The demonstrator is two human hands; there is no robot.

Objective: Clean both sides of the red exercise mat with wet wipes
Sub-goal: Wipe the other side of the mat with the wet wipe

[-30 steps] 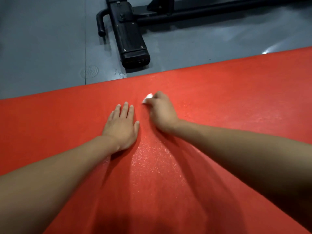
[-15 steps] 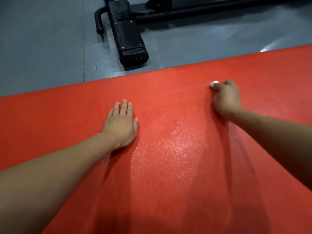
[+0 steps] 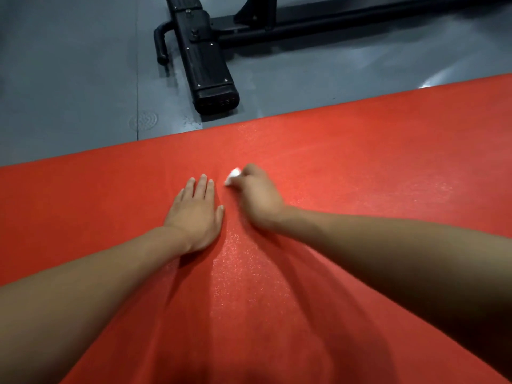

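The red exercise mat [image 3: 360,167] lies flat on the floor and fills the lower part of the view. My left hand [image 3: 195,212] rests flat on it, fingers straight and together, palm down. Just to its right, my right hand [image 3: 259,196] grips a small crumpled white wet wipe [image 3: 232,176] and holds it against the mat; only the wipe's tip shows past the fingers. A damp sheen speckles the mat below and to the right of the hands.
Grey floor [image 3: 69,79] lies beyond the mat's far edge. A black metal foot of gym equipment [image 3: 209,70] with a curved handle stands on the floor just past that edge, and its black frame bar [image 3: 346,23] runs off to the upper right.
My right hand swept the wipe out to the right half a second ago and has come back left, next to the left hand. The left hand has stayed pressed in place.
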